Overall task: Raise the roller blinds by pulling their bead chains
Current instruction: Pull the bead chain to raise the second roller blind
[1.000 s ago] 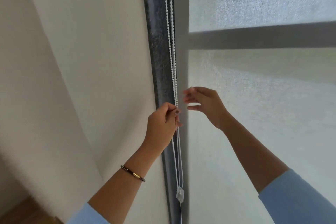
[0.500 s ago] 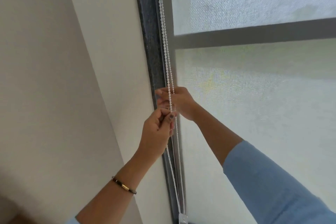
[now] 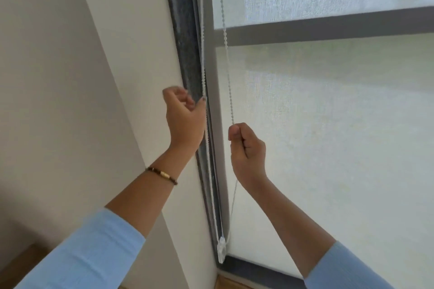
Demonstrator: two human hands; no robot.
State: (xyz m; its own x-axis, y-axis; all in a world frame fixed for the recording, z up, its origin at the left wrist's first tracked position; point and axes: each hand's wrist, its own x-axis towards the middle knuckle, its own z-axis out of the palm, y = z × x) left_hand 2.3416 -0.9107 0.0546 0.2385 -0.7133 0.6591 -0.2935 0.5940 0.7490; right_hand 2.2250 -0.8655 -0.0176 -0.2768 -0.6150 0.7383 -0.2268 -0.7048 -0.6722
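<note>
A white translucent roller blind (image 3: 328,136) covers the window and hangs down close to the sill. Its white bead chain runs as two strands along the dark window frame. My right hand (image 3: 247,148) is closed on the right strand (image 3: 226,54), held away from the frame in front of the blind. My left hand (image 3: 184,119) sits higher, fingers curled, its thumb tip against the left strand (image 3: 202,42) by the frame; whether it grips that strand is unclear. Both strands meet at a clear plastic chain weight (image 3: 222,250) near the frame's bottom corner.
A cream wall (image 3: 105,77) stands on the left beside the dark grey window frame (image 3: 187,54). A horizontal window bar (image 3: 328,28) shows through the blind. A strip of wooden floor (image 3: 232,284) is visible below the sill.
My right hand has taken one strand and drawn it down and to the right, away from the frame. The two strands have parted. My left hand has risen slightly along the other strand.
</note>
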